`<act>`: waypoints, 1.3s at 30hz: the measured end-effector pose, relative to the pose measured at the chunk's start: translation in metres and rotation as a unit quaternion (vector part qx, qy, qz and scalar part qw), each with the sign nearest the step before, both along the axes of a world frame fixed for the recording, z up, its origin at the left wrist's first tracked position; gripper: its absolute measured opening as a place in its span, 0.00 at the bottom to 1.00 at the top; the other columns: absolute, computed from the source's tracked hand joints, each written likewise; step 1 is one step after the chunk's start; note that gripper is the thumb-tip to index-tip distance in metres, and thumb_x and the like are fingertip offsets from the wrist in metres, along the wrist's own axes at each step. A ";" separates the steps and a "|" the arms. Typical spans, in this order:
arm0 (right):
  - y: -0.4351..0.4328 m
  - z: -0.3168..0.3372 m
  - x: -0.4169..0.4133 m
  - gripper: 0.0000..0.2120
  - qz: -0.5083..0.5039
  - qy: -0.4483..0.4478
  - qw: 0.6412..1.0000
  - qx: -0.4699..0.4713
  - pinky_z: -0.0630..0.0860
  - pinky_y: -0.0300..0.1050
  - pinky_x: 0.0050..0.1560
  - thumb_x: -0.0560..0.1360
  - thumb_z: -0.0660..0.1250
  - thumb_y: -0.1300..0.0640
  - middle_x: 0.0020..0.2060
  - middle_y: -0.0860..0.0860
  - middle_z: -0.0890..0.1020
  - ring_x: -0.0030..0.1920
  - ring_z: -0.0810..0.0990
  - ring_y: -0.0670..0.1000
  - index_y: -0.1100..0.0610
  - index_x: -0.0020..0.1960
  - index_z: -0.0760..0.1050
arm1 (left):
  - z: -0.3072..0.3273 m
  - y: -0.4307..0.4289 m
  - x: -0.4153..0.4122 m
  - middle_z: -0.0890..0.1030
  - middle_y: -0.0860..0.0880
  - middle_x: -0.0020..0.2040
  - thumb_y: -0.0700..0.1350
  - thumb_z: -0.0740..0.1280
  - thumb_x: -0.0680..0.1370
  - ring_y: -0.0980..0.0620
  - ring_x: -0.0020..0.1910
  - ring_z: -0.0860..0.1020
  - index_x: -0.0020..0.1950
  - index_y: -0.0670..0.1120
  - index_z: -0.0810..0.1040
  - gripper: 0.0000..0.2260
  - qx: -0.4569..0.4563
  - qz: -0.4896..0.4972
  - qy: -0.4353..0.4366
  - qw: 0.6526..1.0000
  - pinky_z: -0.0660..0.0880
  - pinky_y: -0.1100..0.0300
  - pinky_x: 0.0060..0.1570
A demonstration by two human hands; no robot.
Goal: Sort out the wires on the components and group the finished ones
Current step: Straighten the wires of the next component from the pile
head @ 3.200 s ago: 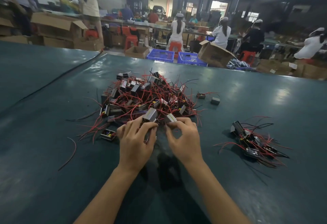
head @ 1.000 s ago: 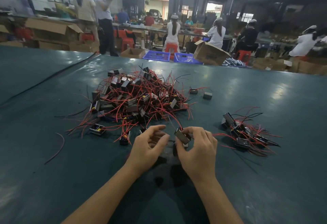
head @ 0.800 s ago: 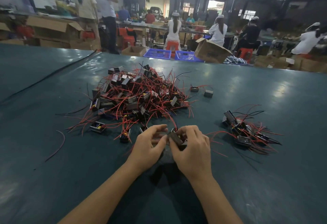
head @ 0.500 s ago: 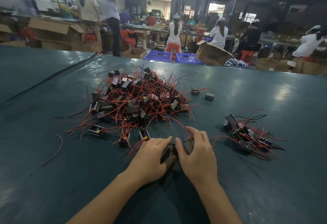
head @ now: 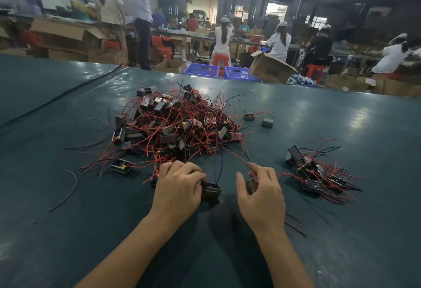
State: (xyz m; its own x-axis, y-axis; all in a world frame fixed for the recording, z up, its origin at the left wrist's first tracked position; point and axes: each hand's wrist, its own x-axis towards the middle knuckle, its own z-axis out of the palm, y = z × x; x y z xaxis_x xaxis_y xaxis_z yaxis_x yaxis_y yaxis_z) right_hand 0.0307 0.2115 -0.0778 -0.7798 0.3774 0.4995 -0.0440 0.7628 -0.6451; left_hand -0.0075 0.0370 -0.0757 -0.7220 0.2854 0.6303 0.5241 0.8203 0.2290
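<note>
A big tangled pile of small dark components with red and black wires lies in the middle of the dark green table. To the right sits a smaller group of components with their wires lying to one side. My left hand grips a dark component whose blue and black wires stand up. My right hand holds a second component in its curled fingers and pinches a red wire at the fingertips.
A loose red wire lies at the left, a single component at the pile's near left, two more behind the pile. Black wire scraps lie by my right wrist. Beyond the table are cardboard boxes, blue crates and several workers.
My hands, close together over one spot half a second ago, have drawn apart. Each now holds its own component, and the right hand has pulled a red wire out toward the pile.
</note>
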 end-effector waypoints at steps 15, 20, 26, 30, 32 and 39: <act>0.000 -0.003 -0.005 0.15 0.071 0.015 0.992 -0.104 0.77 0.50 0.49 0.77 0.68 0.58 0.37 0.44 0.80 0.44 0.80 0.47 0.52 0.62 0.71 | 0.004 0.021 0.018 0.79 0.58 0.55 0.47 0.63 0.77 0.65 0.57 0.74 0.58 0.47 0.80 0.12 0.215 -0.148 -0.094 0.961 0.63 0.73 0.63; 0.000 -0.004 -0.006 0.09 0.080 0.021 0.990 -0.115 0.75 0.45 0.48 0.77 0.68 0.57 0.37 0.44 0.81 0.44 0.80 0.47 0.51 0.57 0.77 | 0.002 0.021 0.014 0.84 0.54 0.50 0.48 0.63 0.81 0.59 0.46 0.81 0.51 0.45 0.83 0.11 0.287 -0.174 -0.106 0.936 0.78 0.62 0.44; 0.001 0.000 -0.005 0.05 0.076 0.051 0.986 -0.139 0.74 0.39 0.48 0.77 0.68 0.59 0.39 0.44 0.82 0.45 0.80 0.46 0.49 0.50 0.77 | 0.002 0.017 0.005 0.79 0.49 0.37 0.45 0.66 0.79 0.52 0.32 0.78 0.50 0.44 0.82 0.07 0.362 -0.119 -0.152 0.912 0.76 0.60 0.32; 0.002 0.000 -0.007 0.06 0.068 0.056 0.985 -0.147 0.73 0.32 0.47 0.77 0.68 0.59 0.39 0.42 0.82 0.44 0.79 0.41 0.48 0.47 0.77 | 0.003 0.017 0.004 0.83 0.47 0.44 0.38 0.67 0.78 0.51 0.39 0.85 0.63 0.44 0.78 0.13 0.460 -0.142 -0.260 0.837 0.81 0.60 0.38; 0.002 0.000 -0.007 0.06 0.062 0.060 0.986 -0.144 0.71 0.28 0.45 0.77 0.68 0.59 0.39 0.41 0.81 0.44 0.78 0.39 0.48 0.47 0.77 | 0.002 0.016 0.003 0.82 0.51 0.52 0.37 0.67 0.78 0.53 0.44 0.85 0.69 0.48 0.72 0.20 0.436 -0.145 -0.268 0.846 0.82 0.58 0.45; 0.003 -0.001 -0.007 0.07 0.052 0.060 0.982 -0.170 0.74 0.35 0.44 0.77 0.68 0.59 0.39 0.42 0.81 0.43 0.78 0.40 0.47 0.47 0.76 | -0.002 0.010 0.003 0.75 0.55 0.56 0.43 0.72 0.75 0.61 0.39 0.80 0.68 0.51 0.71 0.23 0.231 -0.097 -0.185 0.950 0.76 0.70 0.41</act>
State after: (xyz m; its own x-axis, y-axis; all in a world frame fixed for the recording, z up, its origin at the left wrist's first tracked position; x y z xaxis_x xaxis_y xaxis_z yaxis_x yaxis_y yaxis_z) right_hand 0.0233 0.2141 -0.0789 -0.7657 0.4595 0.4501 -0.2022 0.4923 -0.8466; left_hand -0.0045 0.0470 -0.0776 -0.8805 0.1911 0.4338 0.4690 0.4840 0.7388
